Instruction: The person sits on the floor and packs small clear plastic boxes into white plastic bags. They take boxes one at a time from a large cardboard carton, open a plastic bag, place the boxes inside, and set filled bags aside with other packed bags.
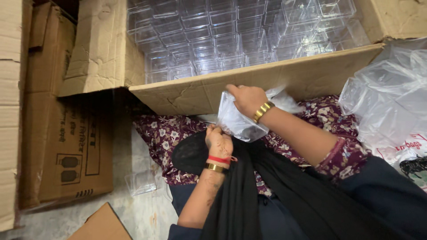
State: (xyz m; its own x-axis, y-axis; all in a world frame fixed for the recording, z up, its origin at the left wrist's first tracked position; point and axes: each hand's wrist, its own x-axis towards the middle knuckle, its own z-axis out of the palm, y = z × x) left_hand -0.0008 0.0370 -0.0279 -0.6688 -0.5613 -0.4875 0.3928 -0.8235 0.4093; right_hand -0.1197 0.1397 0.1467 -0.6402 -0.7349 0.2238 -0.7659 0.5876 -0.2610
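One crumpled clear plastic bag (240, 120) was gripped by both the left hand (219, 142) and the right hand (247, 99); just behind it, one open brown cardboard box (307, 75) was packed with stacked clear plastic containers (222, 40), too many to be counted.

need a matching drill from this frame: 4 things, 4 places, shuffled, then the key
Things
1. clear boxes
2. plastic bag
3. red band
4. loose clear box

Places
A. on the floor, left of the person's lap
B. on the left wrist
C. stacked inside the open carton
D. held between both hands, over the lap

Pairs: 1-C, 2-D, 3-B, 4-A. The right hand grips the bag's top; the left hand grips its lower edge.
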